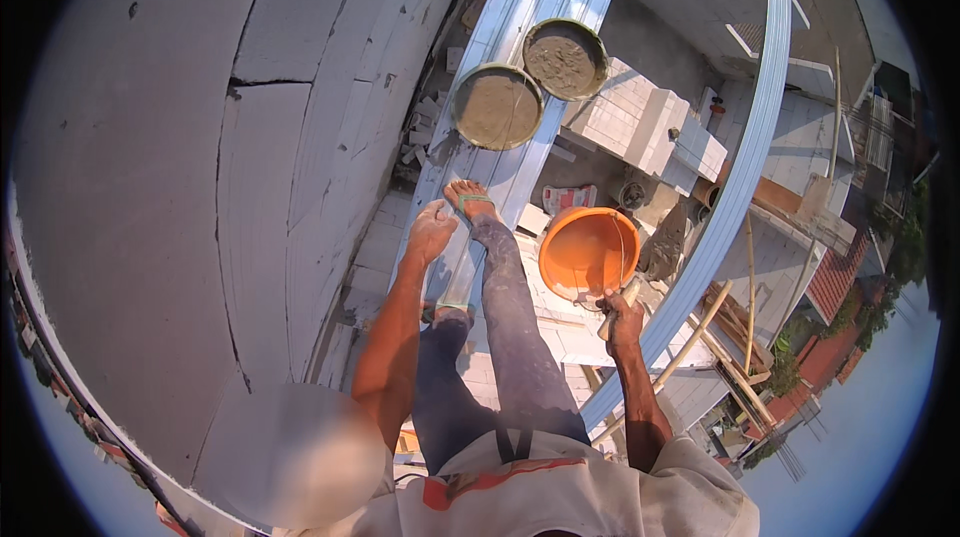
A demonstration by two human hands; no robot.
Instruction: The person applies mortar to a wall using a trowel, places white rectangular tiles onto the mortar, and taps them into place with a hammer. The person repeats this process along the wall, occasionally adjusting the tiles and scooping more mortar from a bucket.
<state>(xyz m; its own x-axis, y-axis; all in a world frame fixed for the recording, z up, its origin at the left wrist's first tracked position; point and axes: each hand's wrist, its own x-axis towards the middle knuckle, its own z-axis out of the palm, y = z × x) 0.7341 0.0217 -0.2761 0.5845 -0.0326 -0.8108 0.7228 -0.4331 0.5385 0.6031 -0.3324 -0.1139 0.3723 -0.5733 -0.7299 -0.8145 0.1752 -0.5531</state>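
Observation:
My left hand (432, 233) is curled closed above the metal planks beside my bare foot. What it holds, if anything, is hidden. My right hand (622, 323) is closed around a pale, handle-like piece (631, 290) whose kind I cannot make out. Just beyond that hand is an orange bucket (572, 249) with a thin wire handle, its open mouth facing me. Whether my fingers also touch its rim I cannot tell. Farther ahead, two round tubs, a nearer one (498, 109) and a farther one (565, 59), hold grey mortar on the planks.
I stand on ribbed metal planks (515, 12) along a pale block wall (270, 127) at my left. A long metal rail (745, 172) curves past on the right. Lower down are white blocks (640, 122), a printed sack (568, 199) and bamboo poles (748, 277).

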